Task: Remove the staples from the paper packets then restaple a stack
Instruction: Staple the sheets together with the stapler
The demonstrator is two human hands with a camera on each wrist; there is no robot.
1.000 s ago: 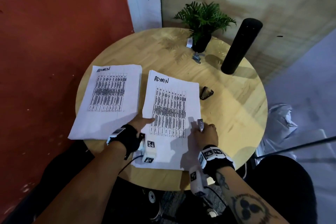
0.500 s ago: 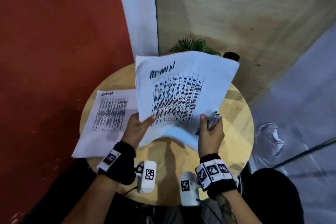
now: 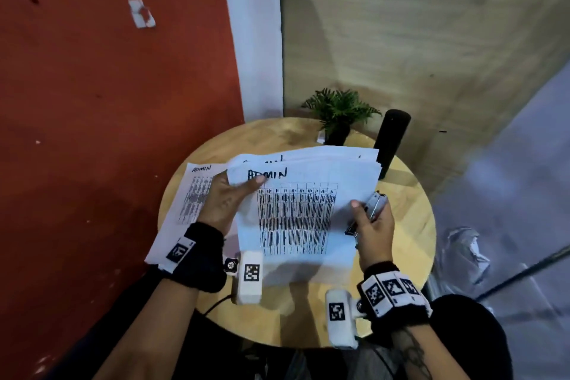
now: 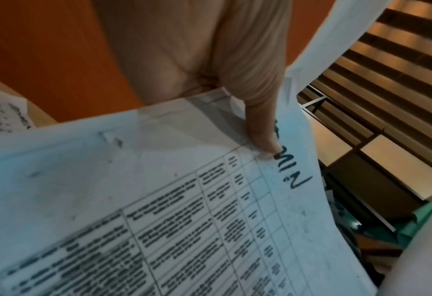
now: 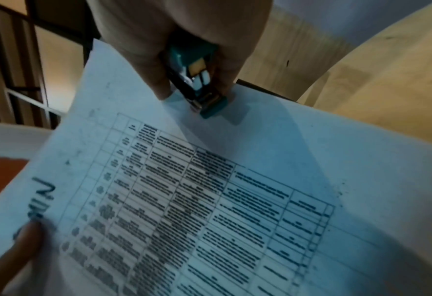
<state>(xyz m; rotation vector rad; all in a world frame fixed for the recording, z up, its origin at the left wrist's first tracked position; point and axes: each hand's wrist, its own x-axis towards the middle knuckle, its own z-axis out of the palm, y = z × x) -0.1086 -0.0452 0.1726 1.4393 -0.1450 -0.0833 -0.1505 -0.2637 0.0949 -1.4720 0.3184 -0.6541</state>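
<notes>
A thin white paper packet printed with a black grid table and hand-lettered "ADMIN" [image 3: 303,210] is held above the round pale wooden bench [image 3: 410,225], its sheets bowed and fanned apart along the far edge. The left hand [image 3: 223,203] pinches its upper left corner, thumb flat on the lettering and the other fingers hidden beneath the sheets; the left wrist view shows the thumb [image 4: 262,128] pressing just beside the inked word. The right hand [image 3: 374,225] grips a small teal plastic and bright metal stapler [image 5: 199,88] at the packet's right edge, thumb on one side and curled fingers on the other; whether the paper is also pinched there cannot be told. The printed text is blurred and unreadable. A second flat white packet with the same table and "ADMIN" heading [image 3: 191,194] lies on the bench to the left, mostly covered by the left hand and the raised sheets. At the far rim stand a small green leafy plant in a dark pot [image 3: 339,114] and a matte black upright cylinder [image 3: 391,139], its base cut off by the paper.
</notes>
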